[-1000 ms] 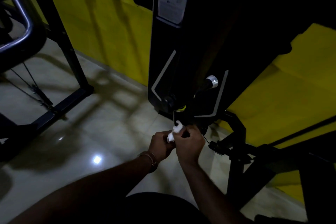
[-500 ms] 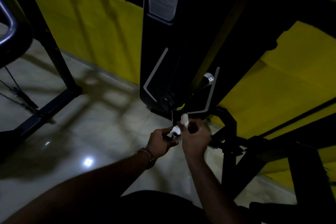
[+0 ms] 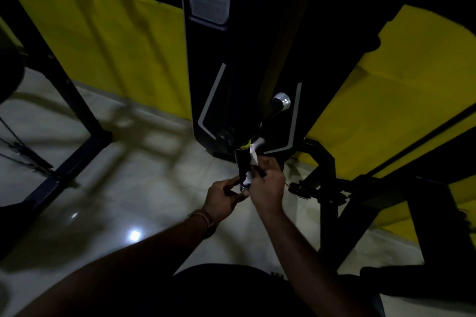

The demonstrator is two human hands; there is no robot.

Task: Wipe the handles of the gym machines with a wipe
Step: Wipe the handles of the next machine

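Two hands work one handle (image 3: 243, 162): right hand (image 3: 266, 185) pinches the soft, light wipe (image 3: 253, 153) against it; left hand (image 3: 222, 197) steadies its stiff end, fingers loosely curled.

Right hand (image 3: 266, 185) pinches white wipe (image 3: 253, 156) against black handle (image 3: 242, 165); left hand (image 3: 222, 197) beside handle end.

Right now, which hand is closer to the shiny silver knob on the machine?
The right hand. It holds the white wipe against the black handle, just below the silver knob. The left hand sits lower and further left, at the handle's bottom end.
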